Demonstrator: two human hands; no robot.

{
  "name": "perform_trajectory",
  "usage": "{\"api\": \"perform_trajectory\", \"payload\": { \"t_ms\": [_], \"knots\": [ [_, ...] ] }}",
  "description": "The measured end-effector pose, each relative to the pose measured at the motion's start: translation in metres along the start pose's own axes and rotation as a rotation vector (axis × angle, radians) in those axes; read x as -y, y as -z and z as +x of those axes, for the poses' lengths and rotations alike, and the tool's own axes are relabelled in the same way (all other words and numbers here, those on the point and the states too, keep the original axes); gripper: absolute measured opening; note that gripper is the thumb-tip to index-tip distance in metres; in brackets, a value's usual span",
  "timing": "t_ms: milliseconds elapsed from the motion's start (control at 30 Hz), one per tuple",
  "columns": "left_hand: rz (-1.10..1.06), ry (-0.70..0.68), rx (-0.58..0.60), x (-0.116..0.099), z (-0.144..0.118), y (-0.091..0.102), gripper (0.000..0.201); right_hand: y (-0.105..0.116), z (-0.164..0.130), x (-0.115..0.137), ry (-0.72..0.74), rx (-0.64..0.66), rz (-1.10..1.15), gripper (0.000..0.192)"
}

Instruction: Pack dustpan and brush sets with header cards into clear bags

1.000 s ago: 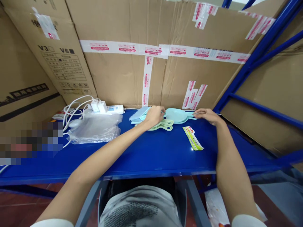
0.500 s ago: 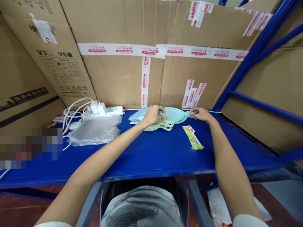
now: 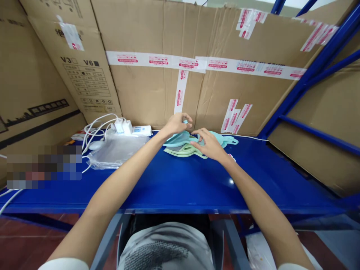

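Observation:
My left hand (image 3: 178, 123) is closed over the back of a pile of flat, handled plastic pieces, a bit of light blue showing between its fingers. Below it, a light-blue piece (image 3: 177, 139) is tilted up. My right hand (image 3: 207, 143) hovers at the middle of the pile with thumb and fingers apart. Pale-green pieces (image 3: 184, 151) with looped handles lie stacked in front. Another light-blue piece (image 3: 225, 138) points its handle to the right, partly behind my right hand. What kind of tool these are I cannot make out.
Clear plastic bags (image 3: 115, 150) lie on the blue table (image 3: 168, 187) at left, beside a power strip (image 3: 142, 130) with white cables. A cardboard wall (image 3: 152, 90) stands behind. Blue metal bars (image 3: 306, 84) slant up at right. My right forearm hides most of a small packet (image 3: 232, 157).
My right hand has left the light-blue handle at right and moved left to the pile's middle. My left hand has risen slightly, and a light-blue piece now tilts under it. The view shifted a little.

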State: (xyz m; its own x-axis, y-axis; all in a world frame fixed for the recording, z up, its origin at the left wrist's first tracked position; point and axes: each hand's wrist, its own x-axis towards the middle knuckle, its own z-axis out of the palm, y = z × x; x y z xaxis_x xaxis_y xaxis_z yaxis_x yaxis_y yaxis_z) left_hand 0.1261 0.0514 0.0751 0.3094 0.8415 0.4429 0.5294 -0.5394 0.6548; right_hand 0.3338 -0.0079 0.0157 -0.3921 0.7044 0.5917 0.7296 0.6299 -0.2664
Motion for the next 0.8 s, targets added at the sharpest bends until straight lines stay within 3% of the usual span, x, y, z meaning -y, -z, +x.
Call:
{"api": "perform_trajectory", "payload": {
  "t_ms": [167,233,300,400,500,567,667,800],
  "knots": [
    [0.120,-0.004,-0.162,0.009,0.006,0.026,0.016,-0.020,-0.004,0.007,0.024,0.104,-0.205,0.023],
    [0.139,0.005,-0.218,0.013,0.007,0.037,0.013,-0.017,0.001,0.001,0.032,0.068,-0.167,0.025],
    [0.088,0.042,-0.249,0.016,0.008,0.048,0.013,-0.002,0.007,-0.010,0.009,-0.054,-0.093,0.025],
    [-0.037,0.092,-0.314,0.019,0.009,0.063,0.014,0.041,0.006,-0.040,-0.171,-0.254,0.045,0.029],
    [-0.123,0.089,-0.338,0.017,0.009,0.073,0.014,0.087,-0.011,-0.087,-0.394,-0.269,0.224,0.037],
    [-0.141,0.086,-0.312,0.013,0.007,0.076,0.013,0.105,-0.026,-0.120,-0.502,-0.280,0.286,0.043],
    [-0.157,0.099,-0.263,0.010,0.006,0.077,0.008,0.106,-0.042,-0.158,-0.594,-0.300,0.386,0.048],
    [-0.182,0.096,-0.236,0.009,0.005,0.077,0.011,0.091,-0.050,-0.183,-0.633,-0.187,0.315,0.047]
  ]
}}
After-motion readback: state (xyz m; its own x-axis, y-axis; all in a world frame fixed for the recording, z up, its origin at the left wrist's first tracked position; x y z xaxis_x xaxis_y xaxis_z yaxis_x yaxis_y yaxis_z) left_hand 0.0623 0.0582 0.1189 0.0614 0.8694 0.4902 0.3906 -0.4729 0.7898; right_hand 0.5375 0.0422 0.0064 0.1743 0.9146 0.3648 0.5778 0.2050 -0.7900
